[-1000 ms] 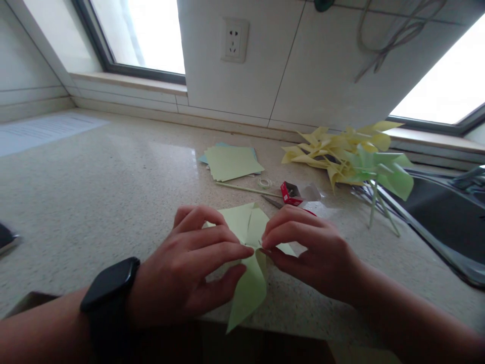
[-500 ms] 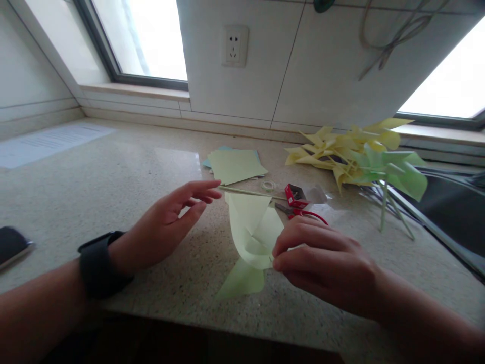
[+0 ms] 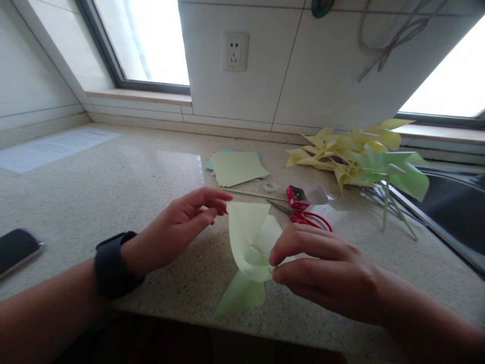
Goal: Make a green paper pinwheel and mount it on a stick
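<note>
Pinching the centre of the light green paper pinwheel (image 3: 252, 237) between thumb and forefinger, the right hand (image 3: 326, 270) holds it lifted just above the desk (image 3: 113, 187) near the front edge. A second ago both hands pressed the folded sheet flat there; since then the left hand (image 3: 178, 227) has let go and drawn off to the left, and it now comes back, loosely open and holding nothing, its fingertips (image 3: 223, 198) just beside the paper's upper flap. Judging by that, the folds at the centre are gathered and held by one hand alone, with one flap hanging loose over the front edge.

Behind the paper, toward the middle of the desk, lie a thin stick (image 3: 257, 194), red scissors (image 3: 308, 217), a small red box (image 3: 294, 196) and a stack of paper squares (image 3: 235, 168). Finished pinwheels (image 3: 359, 156) are heaped toward the back right, beside the sink (image 3: 450, 212) at the right edge. A phone (image 3: 17, 247) rests near the front left corner. Between phone and hands the desk surface offers open room, as does the left middle.
</note>
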### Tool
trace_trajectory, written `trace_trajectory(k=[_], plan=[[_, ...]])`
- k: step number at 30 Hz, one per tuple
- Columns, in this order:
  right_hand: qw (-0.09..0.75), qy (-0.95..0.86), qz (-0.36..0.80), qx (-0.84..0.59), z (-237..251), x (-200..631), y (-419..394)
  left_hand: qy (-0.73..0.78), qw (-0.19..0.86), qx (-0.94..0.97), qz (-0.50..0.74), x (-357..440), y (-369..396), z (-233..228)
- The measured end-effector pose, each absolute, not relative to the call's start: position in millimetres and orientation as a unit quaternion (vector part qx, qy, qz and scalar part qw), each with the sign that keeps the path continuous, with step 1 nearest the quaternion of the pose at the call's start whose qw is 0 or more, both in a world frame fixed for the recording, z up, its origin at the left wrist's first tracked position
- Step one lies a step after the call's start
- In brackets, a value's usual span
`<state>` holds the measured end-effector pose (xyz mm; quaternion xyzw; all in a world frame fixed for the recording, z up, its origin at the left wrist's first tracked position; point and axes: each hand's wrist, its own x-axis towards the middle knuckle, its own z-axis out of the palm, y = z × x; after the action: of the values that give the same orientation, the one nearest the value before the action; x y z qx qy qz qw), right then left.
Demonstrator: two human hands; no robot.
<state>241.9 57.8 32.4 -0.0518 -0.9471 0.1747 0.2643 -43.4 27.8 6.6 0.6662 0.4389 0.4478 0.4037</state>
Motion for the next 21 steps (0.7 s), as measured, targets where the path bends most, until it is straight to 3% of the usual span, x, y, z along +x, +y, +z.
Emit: trace_trajectory(k=[13,21], plan=[[0.247,-0.951,0.175,-0.057,35.8,247.3,59.5,0.361,0.372,0.738,0.431,-48.4,27.7,8.8],[0.239,-0.948,0.205,-0.037,34.1,244.1,58.6,0.404,0.358,0.745,0.392,-43.0,20.6,18.6]])
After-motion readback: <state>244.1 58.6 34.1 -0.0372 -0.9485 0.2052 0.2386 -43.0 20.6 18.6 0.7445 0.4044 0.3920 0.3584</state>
